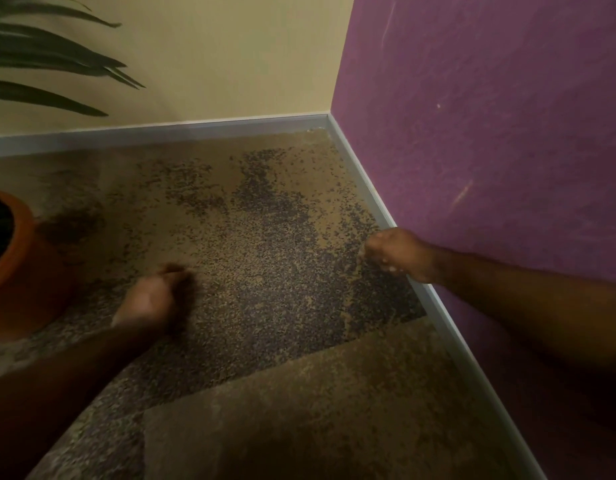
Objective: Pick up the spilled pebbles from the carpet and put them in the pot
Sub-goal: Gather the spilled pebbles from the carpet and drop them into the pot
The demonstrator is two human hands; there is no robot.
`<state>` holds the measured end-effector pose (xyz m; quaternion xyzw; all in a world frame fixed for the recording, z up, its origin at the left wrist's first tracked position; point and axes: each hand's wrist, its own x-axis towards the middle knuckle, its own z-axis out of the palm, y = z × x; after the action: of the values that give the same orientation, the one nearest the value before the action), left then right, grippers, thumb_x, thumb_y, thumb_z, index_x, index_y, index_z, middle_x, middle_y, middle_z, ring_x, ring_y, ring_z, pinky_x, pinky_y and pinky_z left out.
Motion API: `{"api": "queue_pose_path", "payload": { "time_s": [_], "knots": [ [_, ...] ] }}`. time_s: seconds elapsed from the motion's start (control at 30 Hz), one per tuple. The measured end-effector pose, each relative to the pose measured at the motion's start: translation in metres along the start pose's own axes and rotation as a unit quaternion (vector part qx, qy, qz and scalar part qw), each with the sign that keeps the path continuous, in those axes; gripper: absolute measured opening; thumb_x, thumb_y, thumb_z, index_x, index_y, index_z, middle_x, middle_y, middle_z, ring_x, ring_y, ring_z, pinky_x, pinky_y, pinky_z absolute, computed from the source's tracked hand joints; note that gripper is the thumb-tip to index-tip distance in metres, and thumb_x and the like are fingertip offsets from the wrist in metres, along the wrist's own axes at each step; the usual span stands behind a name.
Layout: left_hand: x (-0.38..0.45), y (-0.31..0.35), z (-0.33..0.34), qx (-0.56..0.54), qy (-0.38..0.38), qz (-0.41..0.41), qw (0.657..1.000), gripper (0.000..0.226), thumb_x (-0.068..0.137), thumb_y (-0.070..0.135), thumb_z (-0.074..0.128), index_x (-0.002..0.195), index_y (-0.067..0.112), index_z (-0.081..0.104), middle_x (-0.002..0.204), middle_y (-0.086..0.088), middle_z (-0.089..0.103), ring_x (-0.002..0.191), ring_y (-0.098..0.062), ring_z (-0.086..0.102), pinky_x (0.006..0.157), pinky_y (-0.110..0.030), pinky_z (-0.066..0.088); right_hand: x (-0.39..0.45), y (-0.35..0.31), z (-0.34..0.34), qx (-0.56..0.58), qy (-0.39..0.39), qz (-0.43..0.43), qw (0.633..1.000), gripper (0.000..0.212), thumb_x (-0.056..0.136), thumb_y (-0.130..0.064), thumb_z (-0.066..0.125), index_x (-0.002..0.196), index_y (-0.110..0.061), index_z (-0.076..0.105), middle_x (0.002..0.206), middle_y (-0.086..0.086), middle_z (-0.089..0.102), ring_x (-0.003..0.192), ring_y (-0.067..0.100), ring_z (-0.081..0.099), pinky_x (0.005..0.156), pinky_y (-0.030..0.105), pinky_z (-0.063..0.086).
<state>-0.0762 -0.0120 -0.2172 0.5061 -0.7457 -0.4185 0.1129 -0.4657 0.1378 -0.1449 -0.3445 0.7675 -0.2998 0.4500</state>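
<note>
- The pebbles (265, 237) lie thick over the carpet (334, 393), from the middle of the floor up toward twelve o'clock and out to the baseboard (376, 199) at two o'clock.
- The pot (19, 271), orange, stands at nine o'clock with dark leaves (50, 60) hanging above it at eleven.
- The left hand (150, 301) is low over the carpet at about eight o'clock, blurred; its fingers look curled in, but I cannot tell whether it holds pebbles.
- The right hand (398, 254) sits at three o'clock beside the baseboard, closed into a loose fist; whether pebbles are inside is hidden.
- To my eye the job is barely begun: most of the spill is on the floor.
- Pinching single stones would be slow. Better to rake them into a heap with the edge of the hand, cup both palms under it, and carry it low across to the pot.
- Keep the fist tight on the way, or small stones will trickle out.
</note>
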Motion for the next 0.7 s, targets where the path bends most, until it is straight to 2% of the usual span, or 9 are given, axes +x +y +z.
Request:
{"api": "queue_pose_path", "payload": {
  "time_s": [0.03,0.1,0.2,0.27,0.37,0.47,0.57,0.67,0.7],
  "knots": [
    [-0.001,0.005,-0.001,-0.038,0.001,-0.028,0.999,0.018,0.095,0.016,0.054,0.1,0.027,0.068,0.095,-0.008,0.07,0.085,-0.03,0.066,0.073,-0.041,0.055,-0.004,0.002,0.002,0.091,-0.016,0.027,0.995,0.019,0.09,-0.021,0.051,0.079,-0.011,0.062,0.049,-0.004,0.04,0.039,0.012,0.032,0.037,0.018,0.022],
    [-0.004,0.013,-0.004,-0.031,0.021,-0.034,0.999,0.02,0.093,0.006,0.056,0.107,0.017,0.066,0.096,-0.001,0.066,0.077,-0.022,0.066,0.061,-0.032,0.058,-0.009,0.008,0.008,0.224,-0.062,0.066,0.97,0.019,0.088,-0.021,0.044,0.08,-0.011,0.057,0.049,-0.002,0.034,0.038,0.013,0.028,0.037,0.018,0.016],
    [-0.005,0.01,-0.01,0.132,0.037,0.004,0.991,0.033,0.083,-0.004,0.065,0.11,0.014,0.069,0.111,-0.006,0.061,0.084,-0.026,0.064,0.071,-0.039,0.058,-0.015,0.019,0.01,0.34,-0.103,0.07,0.932,0.015,0.073,-0.02,0.044,0.075,-0.011,0.055,0.051,0.002,0.038,0.039,0.016,0.031,0.041,0.019,0.015],
    [-0.003,0.009,-0.013,0.177,0.04,0.012,0.983,0.039,0.078,-0.006,0.067,0.112,0.013,0.07,0.111,-0.008,0.06,0.088,-0.027,0.061,0.077,-0.039,0.056,-0.02,0.023,0.007,0.377,-0.116,0.046,0.918,0.018,0.066,-0.025,0.046,0.073,-0.011,0.054,0.055,0.005,0.041,0.042,0.018,0.033,0.043,0.021,0.015],
    [-0.001,0.012,-0.009,0.208,0.057,0.021,0.976,0.039,0.075,-0.006,0.07,0.109,0.012,0.071,0.11,-0.011,0.063,0.093,-0.031,0.06,0.083,-0.037,0.052,-0.022,0.026,0.007,0.391,-0.074,0.049,0.916,0.026,0.08,-0.036,0.047,0.065,-0.015,0.048,0.055,0.003,0.04,0.044,0.018,0.034,0.042,0.021,0.018],
    [0.003,0.014,-0.005,0.21,0.087,0.023,0.974,0.03,0.081,-0.004,0.064,0.106,0.01,0.071,0.109,-0.014,0.065,0.094,-0.035,0.062,0.085,-0.039,0.049,-0.031,0.035,0.023,0.285,0.009,0.075,0.956,0.043,0.096,-0.045,0.044,0.062,-0.019,0.045,0.053,0.0,0.04,0.044,0.016,0.036,0.042,0.025,0.023],
    [0.005,0.018,0.001,0.14,0.101,-0.014,0.985,0.019,0.088,0.01,0.063,0.105,0.014,0.07,0.103,-0.01,0.07,0.088,-0.03,0.066,0.082,-0.039,0.055,-0.049,0.059,0.045,0.053,0.105,0.042,0.992,0.045,0.099,-0.043,0.04,0.064,-0.017,0.049,0.054,-0.002,0.044,0.048,0.015,0.042,0.05,0.027,0.034],
    [0.003,0.036,0.02,0.075,0.102,-0.018,0.992,0.014,0.088,0.012,0.064,0.1,0.018,0.07,0.092,-0.002,0.068,0.079,-0.019,0.065,0.064,-0.013,0.05,-0.068,0.086,0.055,-0.221,0.129,0.009,0.967,0.049,0.099,-0.048,0.032,0.073,-0.016,0.058,0.066,0.002,0.06,0.062,0.019,0.058,0.065,0.033,0.048],
    [0.002,0.045,0.028,0.057,0.101,-0.01,0.993,0.013,0.088,0.01,0.065,0.097,0.018,0.069,0.09,-0.001,0.067,0.077,-0.018,0.063,0.06,-0.012,0.047,-0.074,0.091,0.057,-0.3,0.125,0.017,0.946,0.051,0.099,-0.051,0.029,0.081,-0.015,0.06,0.073,0.004,0.064,0.068,0.022,0.062,0.067,0.033,0.049]
  ]
}}
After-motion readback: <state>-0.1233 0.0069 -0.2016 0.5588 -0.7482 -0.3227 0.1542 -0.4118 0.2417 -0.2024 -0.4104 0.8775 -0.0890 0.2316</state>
